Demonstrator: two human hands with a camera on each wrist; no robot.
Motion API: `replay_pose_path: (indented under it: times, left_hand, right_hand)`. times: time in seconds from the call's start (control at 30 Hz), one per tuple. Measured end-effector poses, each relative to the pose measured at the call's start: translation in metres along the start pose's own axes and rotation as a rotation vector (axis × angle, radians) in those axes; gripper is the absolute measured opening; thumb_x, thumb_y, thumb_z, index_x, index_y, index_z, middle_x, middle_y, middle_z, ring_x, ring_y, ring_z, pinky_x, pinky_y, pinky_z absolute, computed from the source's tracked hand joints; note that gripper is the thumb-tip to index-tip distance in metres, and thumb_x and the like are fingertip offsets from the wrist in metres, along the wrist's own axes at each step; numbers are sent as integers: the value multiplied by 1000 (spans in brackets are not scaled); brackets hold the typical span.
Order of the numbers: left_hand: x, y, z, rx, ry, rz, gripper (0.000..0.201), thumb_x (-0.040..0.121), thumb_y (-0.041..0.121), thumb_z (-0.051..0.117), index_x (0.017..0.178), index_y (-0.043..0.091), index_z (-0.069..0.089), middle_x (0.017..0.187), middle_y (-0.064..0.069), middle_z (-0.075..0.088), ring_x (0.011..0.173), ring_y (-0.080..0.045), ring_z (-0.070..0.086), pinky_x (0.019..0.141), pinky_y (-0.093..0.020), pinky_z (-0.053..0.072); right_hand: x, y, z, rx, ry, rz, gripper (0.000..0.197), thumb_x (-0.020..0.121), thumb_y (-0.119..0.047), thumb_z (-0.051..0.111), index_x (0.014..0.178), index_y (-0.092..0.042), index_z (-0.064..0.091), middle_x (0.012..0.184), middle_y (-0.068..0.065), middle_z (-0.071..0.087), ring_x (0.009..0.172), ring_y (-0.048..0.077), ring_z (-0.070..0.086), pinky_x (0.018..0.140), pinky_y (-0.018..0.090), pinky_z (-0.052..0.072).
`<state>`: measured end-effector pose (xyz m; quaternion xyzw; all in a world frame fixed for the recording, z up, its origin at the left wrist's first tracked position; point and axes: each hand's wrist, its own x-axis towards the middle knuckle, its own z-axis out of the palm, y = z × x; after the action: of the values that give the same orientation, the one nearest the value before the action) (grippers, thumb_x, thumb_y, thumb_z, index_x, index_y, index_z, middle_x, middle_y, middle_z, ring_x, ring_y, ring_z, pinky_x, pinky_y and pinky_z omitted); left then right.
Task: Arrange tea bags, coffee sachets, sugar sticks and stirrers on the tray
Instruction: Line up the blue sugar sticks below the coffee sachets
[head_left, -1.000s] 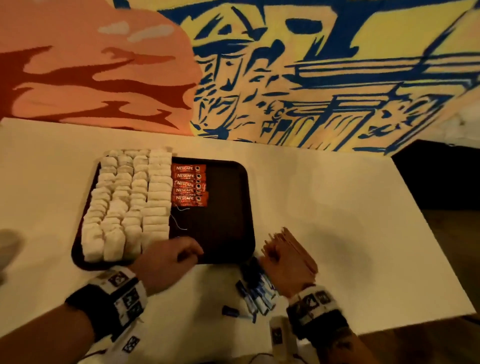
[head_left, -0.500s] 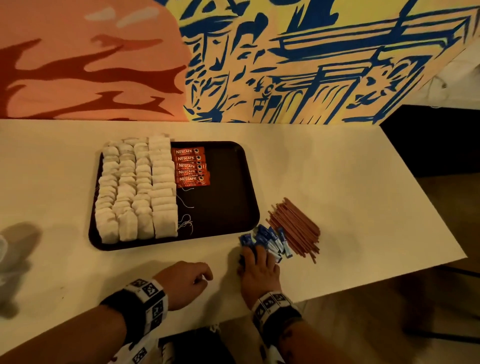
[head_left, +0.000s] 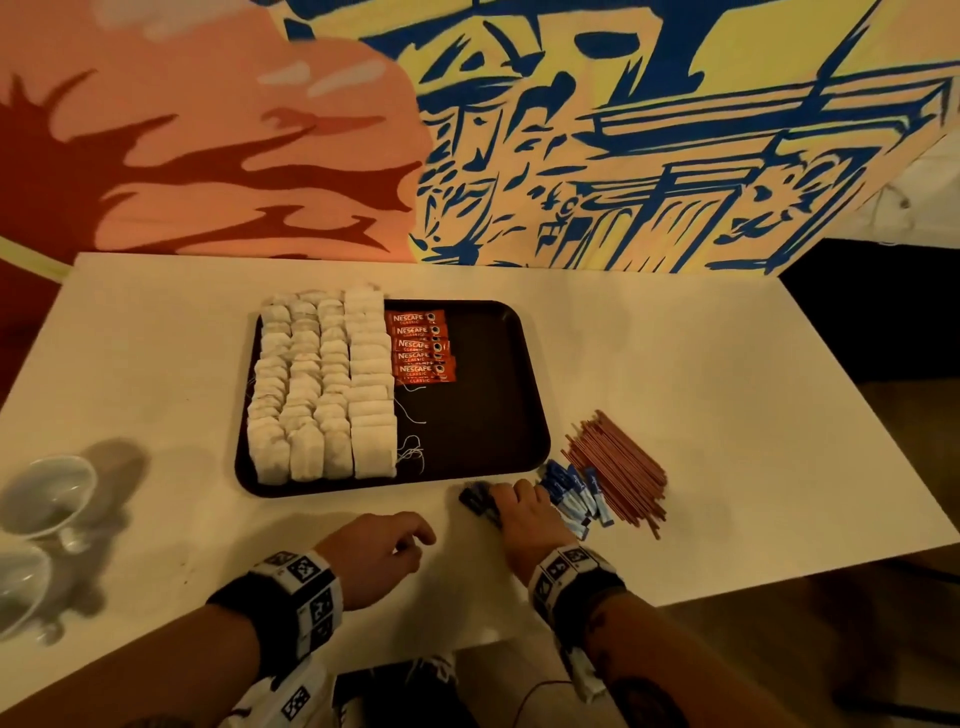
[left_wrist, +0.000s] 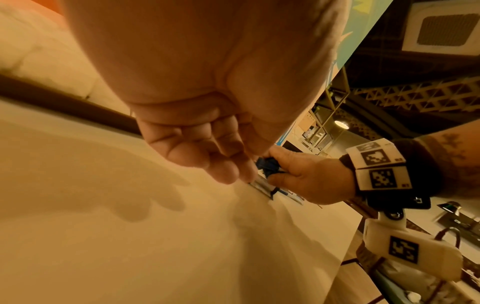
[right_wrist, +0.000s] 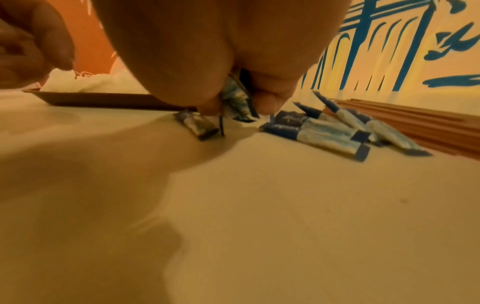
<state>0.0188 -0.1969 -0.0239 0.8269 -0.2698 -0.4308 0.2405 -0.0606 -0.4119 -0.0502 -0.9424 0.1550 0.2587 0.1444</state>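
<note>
dark rectangular tray (head_left: 524, 415) holding four rows of white tea bags (head_left: 322, 384), five overlapped red coffee sachets (head_left: 422, 347), blue-and-white sugar sticks (head_left: 571, 496) heaped just beside a fanned pile of reddish-brown stirrers (head_left: 618, 465) off the tray

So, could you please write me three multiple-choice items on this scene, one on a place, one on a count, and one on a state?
1. Where do the stirrers lie?
A. on the tray
B. on the table right of the tray
C. in a cup

2. How many red coffee sachets are on the tray?
A. two
B. five
C. nine

3. What is the right hand doing?
A. gripping blue sugar sticks
B. lying flat and holding nothing
C. lifting the tray

Answers: 1 B, the bundle rests on the table beside the tray's right edge. 2 B, five overlapping sachets show in the head view. 3 A, the right wrist view shows fingers pinching sticks.
</note>
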Motion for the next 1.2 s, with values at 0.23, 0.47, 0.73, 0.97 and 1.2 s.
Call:
replay_pose_path:
  times: [0.23, 0.47, 0.73, 0.97, 1.2]
  left_hand:
    - [1, 12, -12, -105, 100, 62, 18, 98, 29, 50, 108, 41, 60, 96, 17, 69, 88, 0, 64, 80, -22, 54]
    - [13, 48, -34, -1055, 272, -40, 30, 103, 39, 42, 116, 21, 62, 115, -5, 72, 106, -25, 67, 94, -47, 53]
    - [3, 54, -56, -1624, -104, -110, 65, 94, 70, 31, 128, 24, 61, 126, -13, 68, 120, -35, 60, 95, -52, 47]
    - [0, 50, -56, -1762, 62, -189, 47, 101, 53, 37, 119, 18, 63, 106, -13, 75, 107, -28, 64, 81, -41, 48]
    - [14, 35, -56, -1543, 259, -239, 34, 95, 54, 53, 113, 29, 65, 81, -4, 69, 67, -16, 63, 56, -25, 45]
  right_hand:
    - [-17, -5, -39, 74, 114, -70, 49, 91, 0, 50, 133, -21, 36, 135, 4, 39, 126, 24, 36, 106, 35, 40]
    - [-36, -58, -84, 682, 213, -103, 32, 102, -14, 46, 128, -30, 36, 115, -4, 53, 99, 13, 59, 87, 30, 52]
    - [-10, -122, -85, 637, 176, -104, 48, 99, -25, 48, 140, -36, 26, 132, 7, 55, 114, 29, 56, 102, 47, 44]
    - [-2, -136, -71, -12, 295, -188, 50, 102, -38, 33, 149, -23, 26, 132, 3, 38, 117, 26, 35, 99, 45, 31]
    - [6, -120, -68, 154, 216, -295, 55, 103, -43, 29, 154, -21, 25, 136, 2, 35, 120, 24, 34, 105, 42, 34]
